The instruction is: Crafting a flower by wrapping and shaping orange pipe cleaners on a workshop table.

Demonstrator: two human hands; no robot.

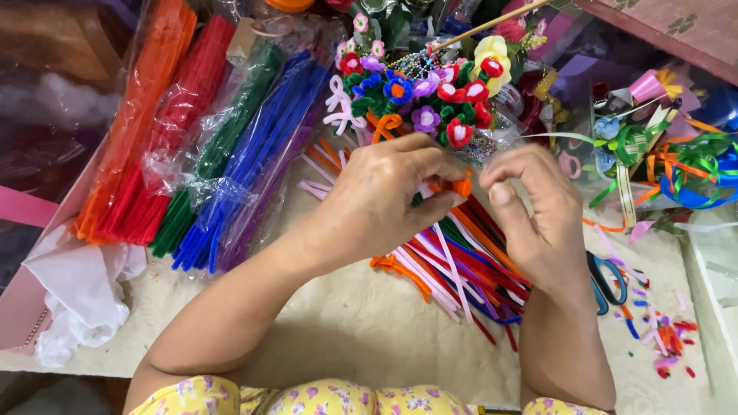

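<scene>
My left hand (382,194) and my right hand (534,209) meet over the middle of the work surface, fingers pinched on a small orange pipe cleaner piece (462,184) held between them. Under my hands lies a loose heap of pipe cleaners (453,265) in red, white, pink, blue and orange. Just beyond my hands stands a cluster of small pipe cleaner flowers (430,96) in red, purple, blue and yellow.
Bagged bundles of orange, red (165,131), green and blue pipe cleaners (257,154) lie at the left. Blue-handled scissors (607,280) rest by my right wrist, with cut scraps (665,338) beyond. Curled ribbons (684,165) fill the right; white cloth (77,296) sits lower left.
</scene>
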